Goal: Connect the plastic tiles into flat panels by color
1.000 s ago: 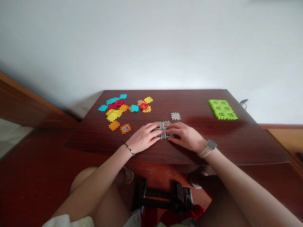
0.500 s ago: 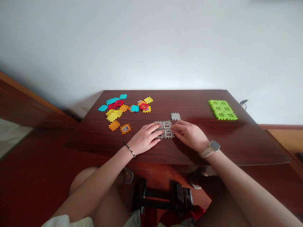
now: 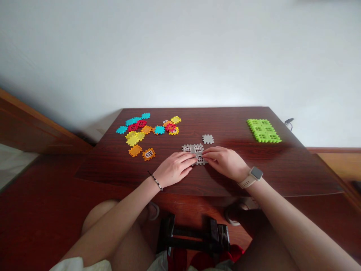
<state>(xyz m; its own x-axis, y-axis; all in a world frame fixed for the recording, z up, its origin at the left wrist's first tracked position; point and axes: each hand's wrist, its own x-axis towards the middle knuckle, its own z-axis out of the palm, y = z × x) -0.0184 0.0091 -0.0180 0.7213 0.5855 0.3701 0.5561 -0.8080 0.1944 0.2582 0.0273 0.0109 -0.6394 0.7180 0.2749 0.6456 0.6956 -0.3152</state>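
A grey panel of interlocking window tiles (image 3: pixel 197 148) lies flat on the dark wooden table, its windows framed in white. My left hand (image 3: pixel 174 168) rests over the panel's lower left part with fingers stretched out, hiding most of that tile. At the panel's right edge, my right hand (image 3: pixel 227 162) has its fingers bent and pressed together on the tiles; the exact grip is partly hidden. Just beyond the panel sits a single plain grey tile (image 3: pixel 208 139), apart from both hands.
Loose tiles lie to the left, among them blue (image 3: pixel 159 130), red (image 3: pixel 141 123), yellow (image 3: pixel 132 140) and orange (image 3: pixel 135 151) ones. A bright green window panel (image 3: pixel 264 131) lies at the right. The table (image 3: pixel 225 120) backs onto a white wall.
My left hand has drawn down toward me, uncovering the panel's upper left window. My right fingers have shifted slightly left over the panel's edge.
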